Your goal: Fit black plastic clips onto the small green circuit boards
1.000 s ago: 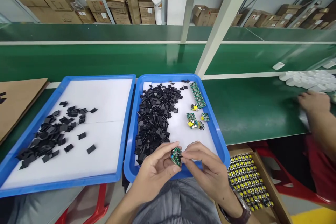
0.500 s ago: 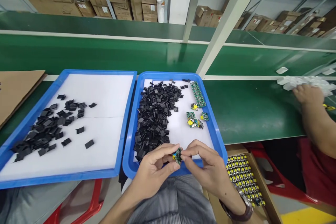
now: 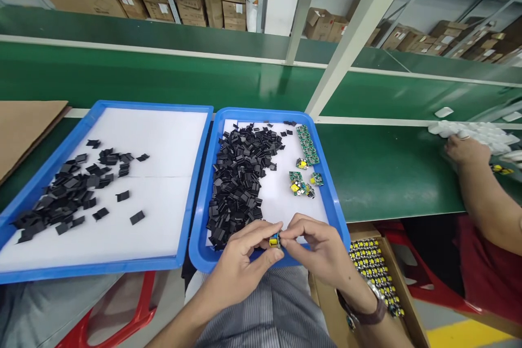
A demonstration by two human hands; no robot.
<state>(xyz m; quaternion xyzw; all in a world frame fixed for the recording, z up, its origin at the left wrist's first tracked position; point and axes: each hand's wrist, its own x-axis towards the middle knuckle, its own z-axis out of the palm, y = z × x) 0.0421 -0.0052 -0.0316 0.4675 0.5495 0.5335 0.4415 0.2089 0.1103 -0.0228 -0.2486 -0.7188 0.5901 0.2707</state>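
Observation:
My left hand (image 3: 240, 263) and my right hand (image 3: 316, 253) meet over the near rim of the right blue tray (image 3: 334, 198), both pinching one small circuit board (image 3: 274, 240) with a yellow part. It is turned edge-on, so little of it shows. Just behind my hands lies a big heap of black plastic pieces (image 3: 242, 174) on the tray's white liner. A few more green circuit boards (image 3: 304, 166) sit on the tray's right side.
A left blue tray (image 3: 191, 185) holds a smaller scatter of black pieces (image 3: 73, 193). A carton of yellow-topped boards (image 3: 377, 274) stands low at my right. A co-worker's hand (image 3: 463, 149) rests by white parts (image 3: 473, 130) on the green belt. Cardboard (image 3: 24, 125) lies far left.
The board between my fingers has been turned from face-on to edge-on. The co-worker's hand has moved up toward the white parts. The view has tilted slightly.

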